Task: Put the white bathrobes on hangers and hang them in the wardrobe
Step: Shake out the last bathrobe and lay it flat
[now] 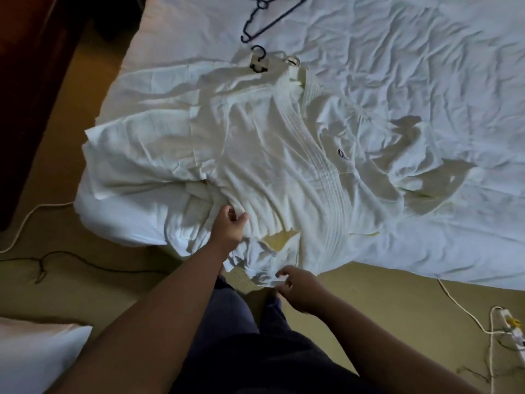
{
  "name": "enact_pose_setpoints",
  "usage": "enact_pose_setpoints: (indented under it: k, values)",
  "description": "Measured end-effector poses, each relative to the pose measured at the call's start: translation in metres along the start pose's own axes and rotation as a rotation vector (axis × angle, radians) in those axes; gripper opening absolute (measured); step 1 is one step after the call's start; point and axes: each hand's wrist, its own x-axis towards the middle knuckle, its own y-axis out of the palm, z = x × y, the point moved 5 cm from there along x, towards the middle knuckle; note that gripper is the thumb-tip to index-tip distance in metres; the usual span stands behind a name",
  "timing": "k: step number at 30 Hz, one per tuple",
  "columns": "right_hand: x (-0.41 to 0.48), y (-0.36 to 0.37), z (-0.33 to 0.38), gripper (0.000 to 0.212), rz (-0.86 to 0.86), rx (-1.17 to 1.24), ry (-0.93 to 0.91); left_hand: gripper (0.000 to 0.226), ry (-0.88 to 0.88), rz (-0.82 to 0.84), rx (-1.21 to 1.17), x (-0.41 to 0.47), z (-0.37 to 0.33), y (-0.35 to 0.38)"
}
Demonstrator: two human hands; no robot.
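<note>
The left hand (229, 226) has its fingers curled into the white bathrobe (272, 155), gripping a bunched fold at the robe's lower left side. The right hand (297, 287) sits at the robe's bottom hem, where the cloth droops toward the person's dark trousers (241, 336). Its fingers are curled with the tips at the hem edge, but I cannot tell whether they actually pinch it.

The bathrobe lies spread open and crumpled, front up, with a small dark logo (343, 154) on its right chest panel. Under the robe is the bed (426, 66), covered in a wrinkled white sheet. At the robe's collar the dark hook of a hanger (258, 59) pokes out, its body hidden inside the cloth. A second hanger (270, 19), dark and bare, lies just beyond the collar, apart from the robe.

Left of the robe, dark wooden furniture (28, 81) stands on the tan carpet (383, 308), with cables (42, 260) trailing below it. To the robe's lower right lies a white power strip (511, 328); to its lower left, a white pillow (37, 356).
</note>
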Motion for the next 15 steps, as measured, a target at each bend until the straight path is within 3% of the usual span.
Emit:
enact_pose_setpoints:
  k: [5, 9, 13, 15]
  values:
    - [0.041, 0.014, 0.035, 0.051, -0.100, 0.231, 0.071, 0.027, -0.036, 0.161, 0.231, 0.015, 0.000, -0.006]
    - [0.079, 0.032, 0.055, 0.065, -0.344, 0.326, 0.217, 0.018, -0.150, 0.266, 0.094, 0.017, 0.002, -0.009]
    - [0.085, 0.036, 0.057, 0.060, -0.527, 0.484, 0.363, 0.015, -0.185, 0.258, -0.025, 0.011, -0.004, -0.015]
    - [0.084, 0.035, 0.050, 0.043, -0.535, 0.548, 0.355, 0.016, -0.212, 0.276, -0.050, 0.011, -0.002, -0.018]
